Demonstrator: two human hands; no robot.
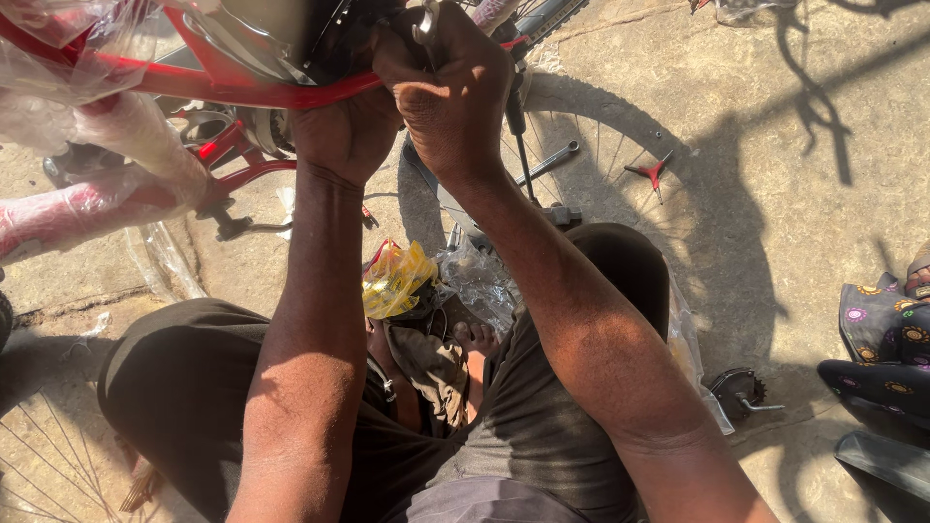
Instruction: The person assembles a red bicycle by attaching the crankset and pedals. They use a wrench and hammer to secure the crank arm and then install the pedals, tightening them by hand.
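A red bicycle frame (242, 92), partly wrapped in clear plastic, fills the top left. My left hand (344, 136) reaches under a red tube and grips the frame near the crank area. My right hand (450, 87) is closed around a metal wrench (426, 24) whose shiny head shows above my fingers, close to the dark drivetrain parts. What the wrench touches is hidden by my hands. Both forearms stretch up from my knees.
A spoked wheel (620, 165) lies on the concrete with a spanner (550, 161) and a red-handled tool (651, 172) on it. A yellow wrapper (395, 279) sits between my feet. A sprocket part (738, 390) lies right; another person's patterned clothing (886, 339) shows at the far right.
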